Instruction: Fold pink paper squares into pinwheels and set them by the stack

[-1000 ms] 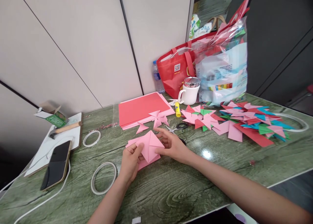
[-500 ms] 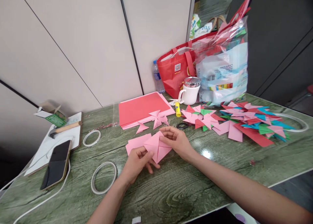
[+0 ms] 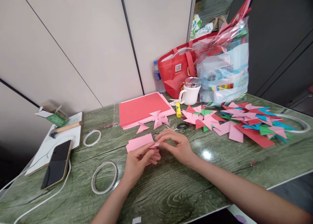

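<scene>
Pinching a small folded piece of pale pink paper [image 3: 155,145] between two bare hands, near middle of the green wood-grain table [image 3: 176,191]. Key relation: piece sits right between the fingertips, left hand [image 3: 141,157] at its left end, right hand [image 3: 176,146] at its right end. Neither hand is nearer; both touch. Visible part is a narrow sliver, seen close to edge-on, long axis roughly left to right, right end tipped slightly far. Rest of it hidden by fingers, full shape can't tell.

Left thumb and index close together on the paper, other fingers tucked underneath. Right thumb and index make a narrow pinch at the other end, remaining fingers curled over on the far side.

Flat stack of pale pink paper squares [image 3: 139,142] lies on the table just left, partly under the left hand. Black-handled scissors [image 3: 182,126] lie far of the right hand, near it, blades partly covered.
</scene>
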Demonstrator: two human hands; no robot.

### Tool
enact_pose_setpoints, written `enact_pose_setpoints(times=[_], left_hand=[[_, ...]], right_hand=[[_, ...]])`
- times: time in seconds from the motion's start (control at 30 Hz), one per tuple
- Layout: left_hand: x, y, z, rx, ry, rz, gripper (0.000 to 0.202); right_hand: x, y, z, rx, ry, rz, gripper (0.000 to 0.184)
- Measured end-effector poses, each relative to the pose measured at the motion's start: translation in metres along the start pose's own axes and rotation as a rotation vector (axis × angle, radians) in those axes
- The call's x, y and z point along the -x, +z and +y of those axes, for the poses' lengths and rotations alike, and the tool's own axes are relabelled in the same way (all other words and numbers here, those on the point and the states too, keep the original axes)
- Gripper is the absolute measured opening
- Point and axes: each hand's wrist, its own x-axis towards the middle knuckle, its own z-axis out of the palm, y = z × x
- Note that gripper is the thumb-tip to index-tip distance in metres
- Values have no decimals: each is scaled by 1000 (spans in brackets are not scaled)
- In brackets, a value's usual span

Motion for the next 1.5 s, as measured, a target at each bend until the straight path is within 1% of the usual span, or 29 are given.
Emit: enact_pose_setpoints(times=[0.03, 0.1, 0.17, 0.2, 0.27, 0.33, 0.4, 0.43, 0.5, 0.6, 0.7, 0.77, 0.87, 1.03, 1.17, 1.27, 1.33, 1.37, 1.43, 1.5], left_hand=[[0, 0, -1, 3, 32, 38, 30], [0, -2, -2, -64, 129, 158, 20], [1, -5, -3, -195, 269, 287, 16], [2, -6, -3, -266, 340, 334, 16], [4, -9, -5, -388, 454, 380, 18], [5, -10, -6, -465, 526, 371, 19], [5, -10, -7, -508, 577, 334, 18], [4, -10, -8, -520, 597, 311, 18], [2, -11, -8, -533, 626, 269, 18], [0, -11, -7, -528, 645, 213, 22], [-1, -11, -6, -484, 638, 173, 24], [-1, -11, -6, -432, 601, 172, 24], [-1, -10, -6, -334, 501, 190, 24], [0, -7, -8, -197, 341, 218, 18], [1, -4, -12, -177, 297, 251, 9], [1, -4, -16, -162, 281, 293, 7], [1, -3, -18, -138, 265, 338, 14], [1, -2, -18, -127, 255, 359, 20], [1, 0, -17, -81, 228, 364, 41], [2, 4, -14, 20, 200, 315, 69]], right_hand=[[0, 0, -2, 29, -50, -7, 7], [2, 0, -3, 99, -102, 34, 10], [4, 1, -2, 151, -103, 97, 19], [5, 1, -1, 150, -91, 105, 23], [7, 3, 0, 86, -39, 46, 26], [9, 4, 1, -14, 18, -67, 28], [10, 5, 1, -57, 20, -131, 26], [10, 5, 1, -51, -2, -132, 23], [9, 5, 1, -22, -46, -90, 16], [7, 4, 2, -32, -37, -41, 14], [6, 4, 3, -91, -2, -53, 14], [6, 5, 3, -127, 24, -71, 13], [6, 7, 1, -165, 77, -77, 11], [6, 9, 0, -178, 192, -30, 11], [6, 12, 0, -223, 247, -43, 12], [7, 13, 0, -224, 259, -50, 10], [7, 14, 0, -219, 272, -63, 10], [7, 15, 0, -226, 288, -69, 10], [8, 15, 1, -261, 327, -68, 12], [8, 16, 3, -327, 361, -51, 16]])
